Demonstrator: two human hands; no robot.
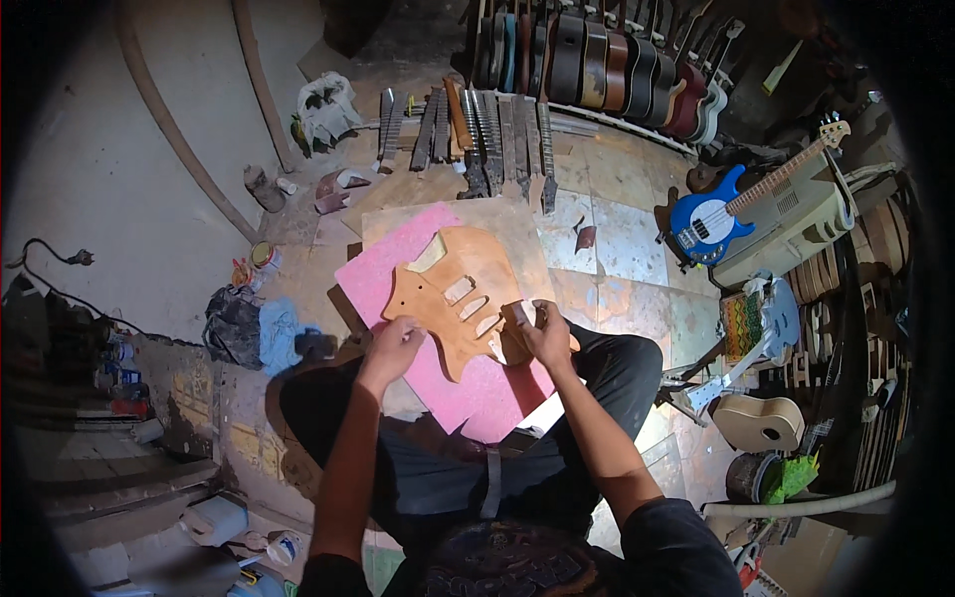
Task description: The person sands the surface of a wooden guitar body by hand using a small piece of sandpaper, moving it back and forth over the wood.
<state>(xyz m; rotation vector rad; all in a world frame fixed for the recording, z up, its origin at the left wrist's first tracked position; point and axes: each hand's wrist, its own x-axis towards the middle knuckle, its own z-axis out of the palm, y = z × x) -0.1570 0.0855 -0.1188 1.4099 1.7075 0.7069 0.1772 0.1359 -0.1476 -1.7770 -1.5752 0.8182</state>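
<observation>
An unpainted orange-tan wooden guitar body (pixel 476 262) with several cutouts lies on a pink board (pixel 363 274) over a larger pale board, in front of my crossed legs. My left hand (pixel 396 346) is at the body's left edge, fingers curled together; whether they pinch the edge or something small is unclear. My right hand (pixel 547 336) is closed on a small block (pixel 522 314), light on top and darker at the side, at the body's right part beside the cutouts.
Several loose guitar necks (pixel 436 129) lie beyond the board, before a long rack of guitars (pixel 587 60). A blue bass (pixel 711 224) stands at right, above an unpainted acoustic guitar (pixel 756 423). Bags (pixel 234 328), cans (pixel 264 256) and a wall (pixel 149 169) are at left.
</observation>
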